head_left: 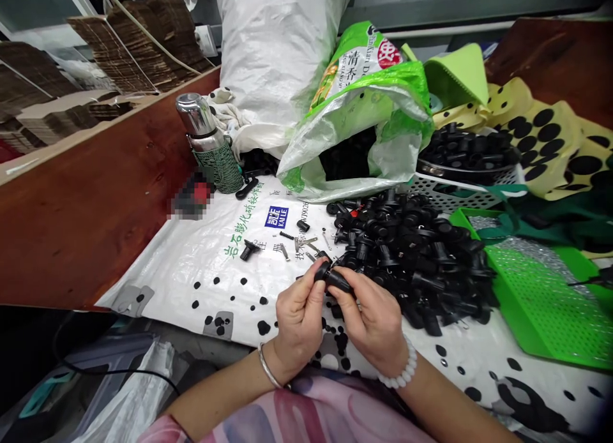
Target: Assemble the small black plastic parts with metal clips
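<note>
"Two hands over a white-sheeted surface (175, 264); what bounds it?"

"A brown board (96, 207) along the left, stacked cardboard (129, 44) beyond it. At the back stands a big white sack (282, 53), and beside it a green-and-white bag (405, 89) gapes open towards the hands."

"Where are the fingers?"

"Near the front edge, which passes close to the left wrist. The left hand (299, 318) and the right hand (373, 331) meet there, the fingers (313, 302) of both pinching a black piece (340, 281), one end each. Whether it is one part or two, I can't tell."

"Which side has more room?"

"The left. Black-spotted sheeting stretches from that hand to the board, with a T-shaped black part (249, 249) on it. A flask (211, 165) in green netting stands at the far corner."

"And the right?"

"Tighter. A heap of black parts (407, 251) starts just beside the right hand and reaches a green tray (522, 302). Behind the heap, a metal bowl (454, 172) of more such parts sits at a white basket (440, 187)."

"Straight ahead?"

"Metal strips (286, 253) and a small spring (286, 235), just past the fingertips."
</note>
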A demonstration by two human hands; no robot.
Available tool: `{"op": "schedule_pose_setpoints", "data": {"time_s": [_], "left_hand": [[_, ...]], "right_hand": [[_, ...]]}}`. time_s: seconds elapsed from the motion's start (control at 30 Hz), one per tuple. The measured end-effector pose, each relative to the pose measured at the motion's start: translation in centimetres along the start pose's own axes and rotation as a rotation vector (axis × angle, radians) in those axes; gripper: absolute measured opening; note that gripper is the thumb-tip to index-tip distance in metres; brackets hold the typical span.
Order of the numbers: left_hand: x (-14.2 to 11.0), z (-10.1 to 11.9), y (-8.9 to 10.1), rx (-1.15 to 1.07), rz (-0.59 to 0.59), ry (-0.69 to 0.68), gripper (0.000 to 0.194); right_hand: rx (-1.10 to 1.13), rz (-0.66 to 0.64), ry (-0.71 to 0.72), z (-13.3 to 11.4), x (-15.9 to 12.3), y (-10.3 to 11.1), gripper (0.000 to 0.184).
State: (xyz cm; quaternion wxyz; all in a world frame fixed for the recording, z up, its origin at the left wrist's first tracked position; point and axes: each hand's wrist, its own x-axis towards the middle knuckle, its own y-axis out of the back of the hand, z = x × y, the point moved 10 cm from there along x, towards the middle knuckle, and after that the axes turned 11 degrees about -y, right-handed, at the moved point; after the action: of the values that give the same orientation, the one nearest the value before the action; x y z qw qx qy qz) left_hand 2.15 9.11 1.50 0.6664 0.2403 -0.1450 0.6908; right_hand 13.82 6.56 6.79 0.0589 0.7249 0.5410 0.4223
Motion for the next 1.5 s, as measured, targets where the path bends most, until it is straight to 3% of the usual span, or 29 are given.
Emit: {"op": "schedule_pose_setpoints", "data": {"time_s": [0.17,0.27,0.37,0.5,0.63,0.73,1.0,1.17,1.3,1.5], "left_hand": [[0.2,0.1,0.1,0.031,-0.011,-0.024,0.034],[0.2,0.1,0.2,0.025,0.002,-0.022,0.033],[0.5,-0.4,0.2,-0.038,0.027,0.031,0.031],[0.9,-1.7,0.3,-0.174,0.076,0.164,0.027],[0.9,-2.3,0.2,-0.236,0.098,0.220,0.028],[0.8,-2.0,0.1,-0.200,0.085,0.176,0.028],[1.0,-2.1,0.4,-0.190,0.105,0.194,0.027],[0.8,-2.1,0.1,-0.168,0.081,0.170,0.028],[0.9,-1.4,0.2,-0.112,0.016,0.096,0.030],[2.2,3.3,0.7,0.019,-0.184,-0.255,0.037]], "right_hand": [[0.175,-0.213,-0.316,2.3,0.3,-1.7,0.016],[0.251,-0.318,-0.474,3.2,0.1,-3.0,0.027],[0.279,-0.378,-0.534,3.5,0.3,-3.7,0.040],[0.068,-0.447,-0.430,2.8,0.8,-3.6,0.040],[-0.216,-0.244,-0.089,0.3,1.3,-1.5,0.033],[-0.374,-0.122,0.111,-1.3,1.0,-1.1,0.028],[-0.450,-0.147,0.061,-0.8,1.3,-1.8,0.042],[-0.510,-0.103,0.101,-1.3,0.6,-1.9,0.033],[-0.301,-0.173,-0.057,0.5,0.8,-2.0,0.028],[0.351,-0.363,-0.497,4.3,0.2,-2.1,0.026]]}}
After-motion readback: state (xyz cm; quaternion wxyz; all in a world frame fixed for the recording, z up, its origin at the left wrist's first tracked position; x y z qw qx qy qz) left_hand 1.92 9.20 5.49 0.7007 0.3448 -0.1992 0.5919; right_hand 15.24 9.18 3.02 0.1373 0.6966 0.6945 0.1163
